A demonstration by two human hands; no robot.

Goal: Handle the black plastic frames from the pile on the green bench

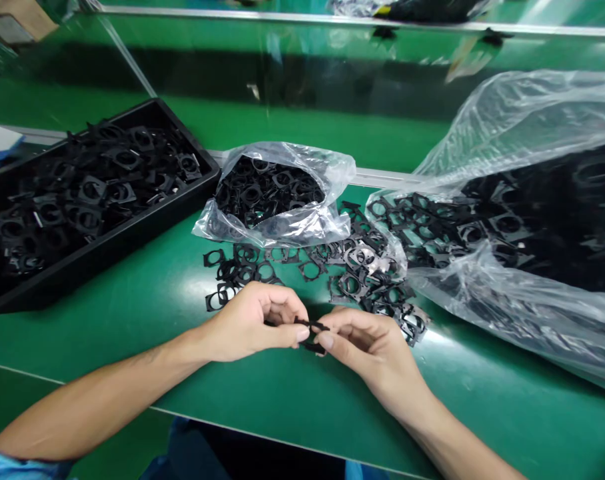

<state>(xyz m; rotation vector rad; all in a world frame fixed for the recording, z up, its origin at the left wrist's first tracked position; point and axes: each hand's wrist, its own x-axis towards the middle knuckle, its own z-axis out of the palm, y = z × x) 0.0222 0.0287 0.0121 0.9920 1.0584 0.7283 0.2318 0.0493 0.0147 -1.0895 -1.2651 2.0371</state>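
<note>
Between my two hands is a small black plastic part [312,325], held above the green table; whether it is one piece or two pressed together I cannot tell. My left hand [262,320] pinches its left side between thumb and fingertips. From the right, my right hand [370,340] grips the other side with thumb and forefinger. Just beyond the hands, loose black ring-shaped frames [350,283] lie scattered and overlapping on the table. They look flat, with a round hole in a squarish outline.
At the left stands a black tray [192,143] heaped with black parts. A clear plastic bag [282,230] of black frames sits at the back middle. A larger clear bag [487,290] spills frames from the right. A glossy green panel [302,133] borders the green table [222,407] behind.
</note>
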